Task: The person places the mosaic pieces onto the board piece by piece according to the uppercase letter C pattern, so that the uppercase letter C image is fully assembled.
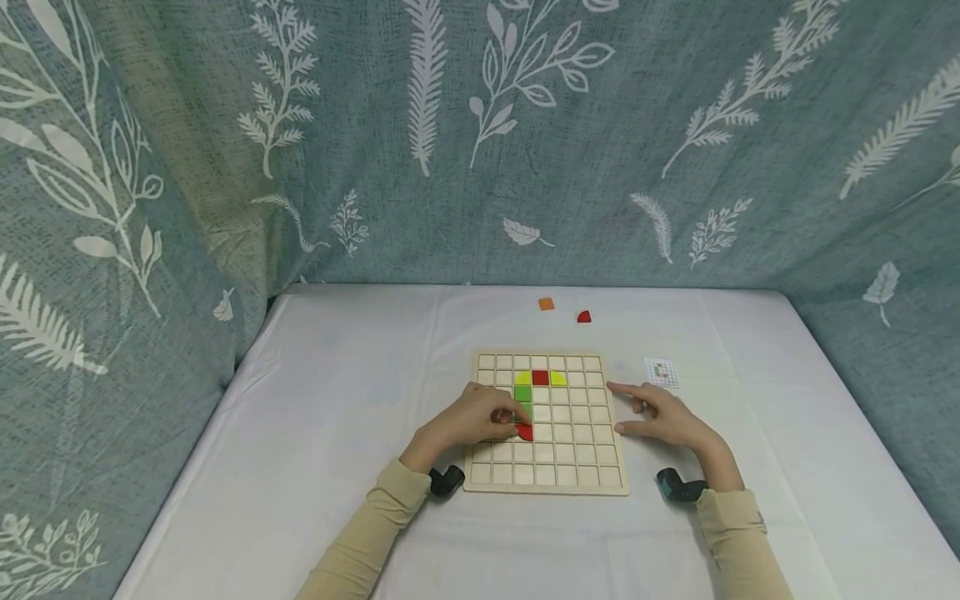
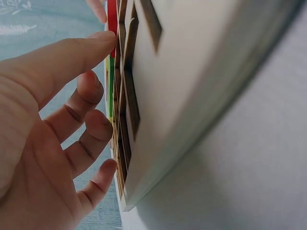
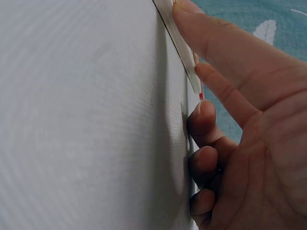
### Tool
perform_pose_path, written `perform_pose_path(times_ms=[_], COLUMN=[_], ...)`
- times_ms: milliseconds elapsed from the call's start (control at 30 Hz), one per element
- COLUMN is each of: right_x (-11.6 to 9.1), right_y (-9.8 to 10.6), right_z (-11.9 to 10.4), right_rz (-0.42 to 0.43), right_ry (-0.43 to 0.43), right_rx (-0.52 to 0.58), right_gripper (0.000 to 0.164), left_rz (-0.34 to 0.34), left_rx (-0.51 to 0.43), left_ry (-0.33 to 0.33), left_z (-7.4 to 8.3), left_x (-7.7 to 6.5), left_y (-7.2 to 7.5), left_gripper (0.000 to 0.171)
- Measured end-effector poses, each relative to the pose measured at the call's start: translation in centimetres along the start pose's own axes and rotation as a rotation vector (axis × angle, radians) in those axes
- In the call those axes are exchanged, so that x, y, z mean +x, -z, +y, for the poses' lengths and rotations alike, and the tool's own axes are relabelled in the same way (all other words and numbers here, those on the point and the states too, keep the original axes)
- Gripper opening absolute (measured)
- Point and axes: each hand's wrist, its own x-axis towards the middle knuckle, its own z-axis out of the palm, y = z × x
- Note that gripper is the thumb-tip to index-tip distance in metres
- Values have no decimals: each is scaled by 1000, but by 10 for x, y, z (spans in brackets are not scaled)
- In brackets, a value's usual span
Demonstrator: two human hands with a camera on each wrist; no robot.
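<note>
My left hand is over the left part of a wooden grid board. Thumb and index finger pinch a red quarter-round tile at a cell below the green tiles; in the left wrist view the thumb tip lies against the red tile. Whether it is fully seated cannot be told. Higher on the board, a dark red square tile sits between two yellow tiles. My right hand rests at the board's right edge, thumb and index finger extended against it, other fingers bent.
Beyond the board lie an orange square tile and another red quarter-round tile. A small printed pattern card is on the white cloth to the right. A patterned curtain borders the table's back.
</note>
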Motion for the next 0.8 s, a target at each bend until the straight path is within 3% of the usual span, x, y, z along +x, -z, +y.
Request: perform_pose_path(times_ms=[367,800], right_x=[1,1], right_y=[-1,-2], right_z=[1,2], right_rz=[-4,17], right_ry=[-11,31], right_rx=[2,-12], right_gripper=[68,66], left_rz=[22,39], left_rx=[83,77], left_ry=[1,-3], left_z=[2,4], left_x=[-1,-2], left_y=[-1,-1], left_gripper=[12,17])
